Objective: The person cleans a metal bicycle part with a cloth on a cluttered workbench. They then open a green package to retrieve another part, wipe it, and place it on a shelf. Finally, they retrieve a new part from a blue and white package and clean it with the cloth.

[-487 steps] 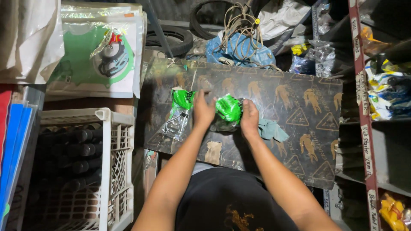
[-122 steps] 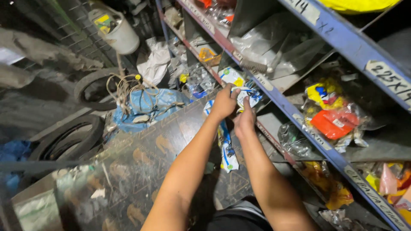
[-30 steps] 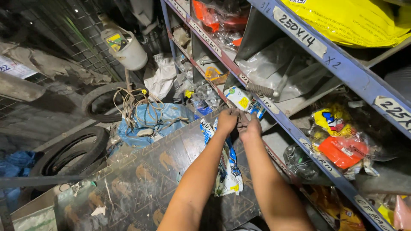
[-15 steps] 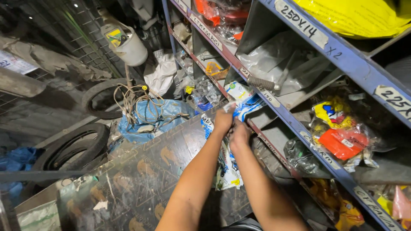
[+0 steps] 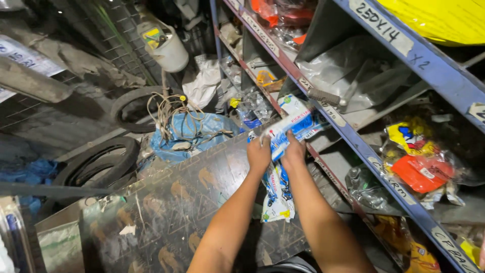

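Both my left hand (image 5: 258,154) and right hand (image 5: 294,151) grip a blue-and-white plastic packet (image 5: 295,127) just above them at the blue shelf edge (image 5: 353,139), while more such packets (image 5: 277,194) hang below my wrists over the patterned tabletop (image 5: 182,202).

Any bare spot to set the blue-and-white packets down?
Barest: dark patterned board, left of the left hand and below the blue plastic bag with tangled cord. Right hand shares the blue-and-white plastic packets. Blue metal shelving on the right is packed with bagged goods.
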